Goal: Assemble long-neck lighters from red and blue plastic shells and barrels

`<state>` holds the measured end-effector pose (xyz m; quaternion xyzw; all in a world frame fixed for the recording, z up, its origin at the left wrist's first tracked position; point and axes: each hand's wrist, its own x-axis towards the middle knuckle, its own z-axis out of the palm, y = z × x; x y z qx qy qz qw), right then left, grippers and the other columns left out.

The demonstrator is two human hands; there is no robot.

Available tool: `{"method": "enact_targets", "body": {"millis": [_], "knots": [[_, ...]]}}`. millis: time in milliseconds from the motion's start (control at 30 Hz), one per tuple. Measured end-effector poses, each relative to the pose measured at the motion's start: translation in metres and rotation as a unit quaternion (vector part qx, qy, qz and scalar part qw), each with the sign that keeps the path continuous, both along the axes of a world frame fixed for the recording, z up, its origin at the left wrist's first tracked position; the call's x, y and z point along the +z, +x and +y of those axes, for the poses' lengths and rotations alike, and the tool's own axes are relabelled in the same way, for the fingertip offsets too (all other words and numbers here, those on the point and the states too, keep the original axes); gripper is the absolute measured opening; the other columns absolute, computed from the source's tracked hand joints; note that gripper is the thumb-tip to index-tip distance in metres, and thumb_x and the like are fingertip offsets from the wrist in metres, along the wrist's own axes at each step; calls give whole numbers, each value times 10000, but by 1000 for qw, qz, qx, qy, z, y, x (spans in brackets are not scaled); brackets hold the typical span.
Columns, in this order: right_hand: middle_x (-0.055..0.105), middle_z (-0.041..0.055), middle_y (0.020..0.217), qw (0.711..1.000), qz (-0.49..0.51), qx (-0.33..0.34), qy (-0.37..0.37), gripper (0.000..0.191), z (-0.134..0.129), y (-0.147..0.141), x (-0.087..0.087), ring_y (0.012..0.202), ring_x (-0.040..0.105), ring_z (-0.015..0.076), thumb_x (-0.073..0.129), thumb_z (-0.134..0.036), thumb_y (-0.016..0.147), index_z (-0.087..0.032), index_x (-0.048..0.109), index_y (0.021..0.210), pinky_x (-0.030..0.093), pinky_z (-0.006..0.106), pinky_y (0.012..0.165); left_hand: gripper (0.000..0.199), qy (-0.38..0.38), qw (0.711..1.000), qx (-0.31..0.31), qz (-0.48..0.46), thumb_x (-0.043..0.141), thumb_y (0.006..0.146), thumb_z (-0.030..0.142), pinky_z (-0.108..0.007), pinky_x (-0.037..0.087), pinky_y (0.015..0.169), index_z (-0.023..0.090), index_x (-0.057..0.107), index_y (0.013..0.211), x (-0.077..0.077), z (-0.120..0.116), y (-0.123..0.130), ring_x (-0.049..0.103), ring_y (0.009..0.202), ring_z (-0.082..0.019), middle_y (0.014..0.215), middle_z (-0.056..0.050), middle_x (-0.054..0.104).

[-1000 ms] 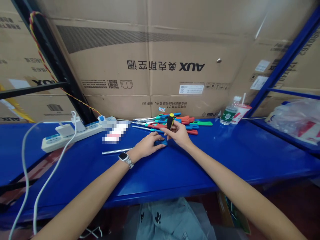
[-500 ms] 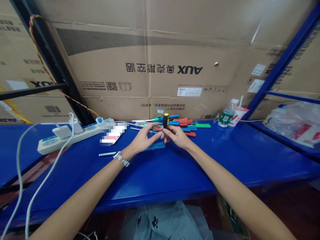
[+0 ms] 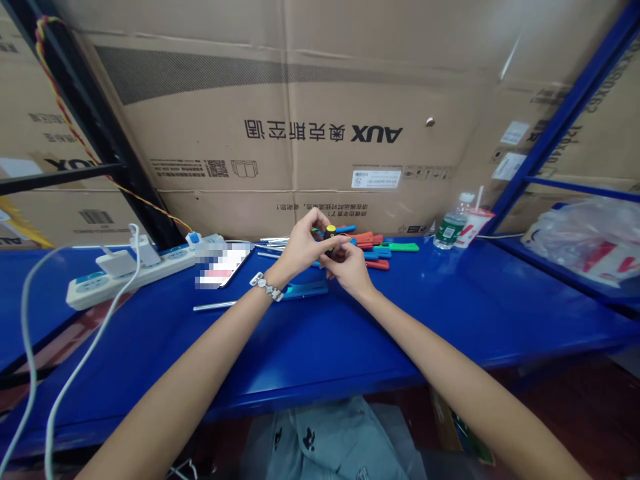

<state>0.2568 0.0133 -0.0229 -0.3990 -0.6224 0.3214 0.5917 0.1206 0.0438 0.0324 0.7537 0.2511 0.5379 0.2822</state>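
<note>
A short screwdriver with a black and yellow handle (image 3: 330, 231) stands upright between my hands, its yellow end up. My left hand (image 3: 306, 245) has its fingers closed around the handle from the left and behind. Just below, my right hand (image 3: 351, 268) pinches at the lower part; its fingertips and the screwdriver's tip are hidden. Behind and beside my hands lies a pile of long tools with red handles (image 3: 369, 239), blue ones and a green one (image 3: 404, 247), with thin metal shafts pointing left. A blue-handled tool (image 3: 306, 289) lies nearer, below my left wrist.
A phone (image 3: 235, 257), partly blurred out, lies left of the pile. Further left is a white power strip (image 3: 85, 291) with plugs and cables. A water bottle (image 3: 450, 227) and a red-white cup (image 3: 473, 228) stand at right. Cardboard (image 3: 320, 87) backs the blue table (image 3: 400, 327).
My left hand has risen and come around the screwdriver handle, its fingers now behind and over it. My right hand stays at the lower part. The view has shifted slightly.
</note>
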Motion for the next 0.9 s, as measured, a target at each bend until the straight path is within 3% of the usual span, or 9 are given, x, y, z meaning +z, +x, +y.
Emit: {"method": "enact_targets", "body": {"millis": [67, 167, 267, 333, 500, 600, 667, 800, 900], "knots": [[660, -3, 616, 999, -7, 48, -23, 545, 0, 3, 6, 484, 586, 170, 845, -679, 691, -252, 510, 736, 477, 304, 449, 410, 4, 1000, -2, 9, 833, 806, 516, -305, 538, 764, 203, 619, 959, 0, -2, -1, 664, 914, -188, 971, -51, 688], [749, 47, 749, 990, -39, 123, -53, 496, -2, 13, 15, 534, 625, 162, 840, -646, 724, -217, 610, 820, 469, 268, 437, 404, -13, 997, -72, 28, 619, 972, 557, -342, 567, 847, 217, 669, 1185, 2, -8, -9, 680, 1104, -238, 1158, -107, 726], [770, 70, 814, 982, -67, 159, -73, 454, -5, 18, 21, 554, 664, 157, 791, -626, 797, -193, 666, 860, 483, 254, 446, 419, -40, 993, -103, 45, 582, 994, 562, -337, 581, 748, 213, 709, 1189, 3, -13, -16, 711, 1027, -253, 1128, -116, 759], [757, 57, 796, 984, -73, 150, -69, 432, -7, 16, 20, 544, 672, 158, 780, -612, 814, -195, 669, 841, 500, 262, 456, 389, -39, 995, -86, 30, 663, 950, 540, -318, 568, 701, 197, 725, 1124, 2, -12, -17, 715, 947, -234, 1089, -112, 764], [618, -36, 598, 999, 8, 25, -38, 519, -6, 3, 13, 483, 640, 183, 916, -582, 638, -242, 546, 771, 486, 287, 416, 404, 5, 999, 16, -40, 860, 780, 509, -298, 525, 717, 192, 623, 856, -4, -1, -4, 648, 776, -161, 849, -33, 691], [638, -5, 585, 999, 3, 26, -42, 561, -4, 3, 12, 524, 651, 201, 892, -632, 640, -250, 482, 672, 511, 307, 444, 467, 23, 995, 83, -44, 898, 732, 515, -293, 511, 708, 202, 561, 809, -7, 0, 1, 613, 743, -152, 793, 0, 643], [683, 23, 639, 998, -27, 53, -35, 526, -3, 9, 13, 564, 666, 207, 847, -652, 696, -239, 521, 680, 515, 308, 464, 400, 22, 997, 68, -25, 809, 836, 542, -295, 526, 738, 199, 615, 909, -8, -4, -1, 644, 815, -166, 892, -28, 682], [744, 49, 780, 992, -89, 91, -1, 410, -5, 21, 15, 603, 677, 197, 740, -613, 846, -220, 625, 817, 525, 316, 518, 409, 2, 999, -46, 8, 525, 1039, 546, -310, 565, 788, 216, 678, 1226, -9, -12, -12, 699, 1007, -210, 1120, -94, 736], [761, 56, 843, 988, -126, 82, 24, 340, -8, 21, 13, 628, 678, 195, 680, -561, 918, -222, 654, 894, 539, 333, 565, 374, -4, 999, -49, 0, 633, 987, 524, -307, 566, 772, 204, 725, 1157, -9, -10, -14, 707, 966, -211, 1062, -92, 753]]}}
